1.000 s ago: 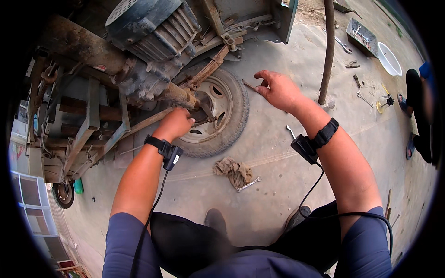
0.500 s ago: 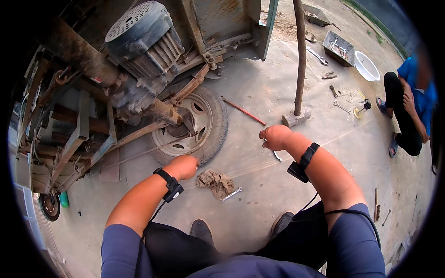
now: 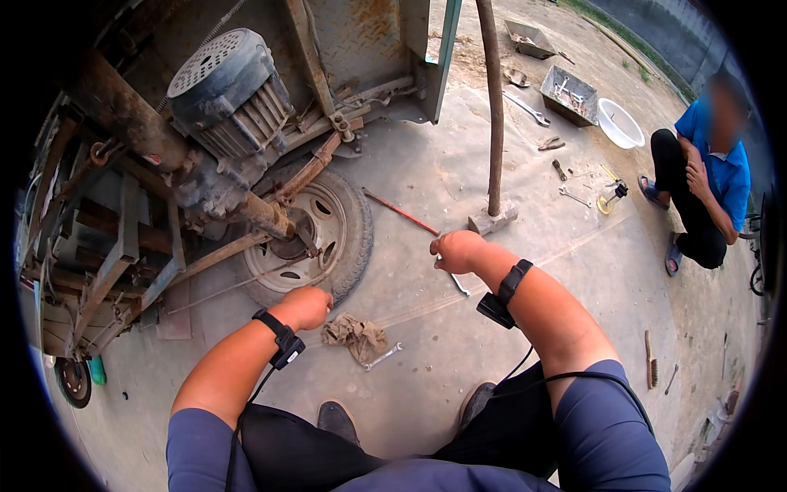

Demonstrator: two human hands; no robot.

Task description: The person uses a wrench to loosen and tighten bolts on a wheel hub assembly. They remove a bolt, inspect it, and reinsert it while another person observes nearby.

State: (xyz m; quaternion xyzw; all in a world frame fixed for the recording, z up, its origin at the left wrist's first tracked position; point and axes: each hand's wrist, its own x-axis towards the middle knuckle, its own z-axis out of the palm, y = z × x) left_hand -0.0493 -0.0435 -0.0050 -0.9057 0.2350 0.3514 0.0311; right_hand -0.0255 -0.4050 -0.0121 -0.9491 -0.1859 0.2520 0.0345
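Note:
My left hand (image 3: 302,309) is closed, knuckles up, just in front of the dusty wheel (image 3: 354,250); anything inside its fingers is hidden. To the right, my right hand (image 3: 461,251) is curled closed beside the end of a red bar (image 3: 400,211). A small wrench (image 3: 461,284) shows from under my right hand, and I cannot tell whether the fingers grip it or it lies on the floor below. Between my hands and nearer my feet, a crumpled brown rag (image 3: 354,334) lies against another wrench (image 3: 384,357).
A motor (image 3: 225,94) and rusty frame stand over the wheel. Beyond my right hand rests a wooden-headed mallet (image 3: 492,220), handle upward. Farther right are a large wrench (image 3: 526,109), pliers (image 3: 552,143), a metal tool tray (image 3: 570,97), a white basin (image 3: 620,123) and a crouching person (image 3: 697,184).
The whole view has shifted, so the scene and both hands sit farther left and mostly lower. Both hands remain closed, with little change relative to the wheel and floor things.

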